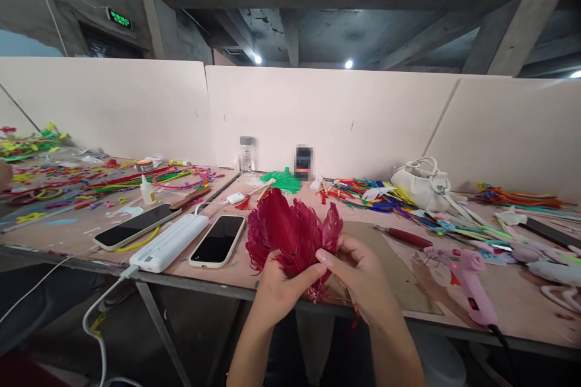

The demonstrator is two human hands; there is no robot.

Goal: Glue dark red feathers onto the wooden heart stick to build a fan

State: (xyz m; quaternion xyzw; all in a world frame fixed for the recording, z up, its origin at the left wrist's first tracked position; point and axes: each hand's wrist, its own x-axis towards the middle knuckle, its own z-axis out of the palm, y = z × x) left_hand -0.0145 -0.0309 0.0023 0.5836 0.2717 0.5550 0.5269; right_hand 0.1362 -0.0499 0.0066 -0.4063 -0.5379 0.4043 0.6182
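Note:
A bunch of dark red feathers point(290, 230) fans out above the table's front edge. My left hand point(279, 290) grips the bunch from below, its thumb pressed across the quills. My right hand point(361, 275) closes on the right side of the same bunch, fingers curled round the lower stems. A red tassel hangs down under the hands. Both hands hover just in front of the wooden table point(254, 266).
Two phones point(218, 240) and a white power bank point(170, 242) lie left of the hands. A pink glue gun point(469, 281) rests at right, near red-handled scissors point(403, 236). A white bag point(422, 184), coloured feathers, a green fan point(281, 180) and a bottle point(246, 154) stand behind.

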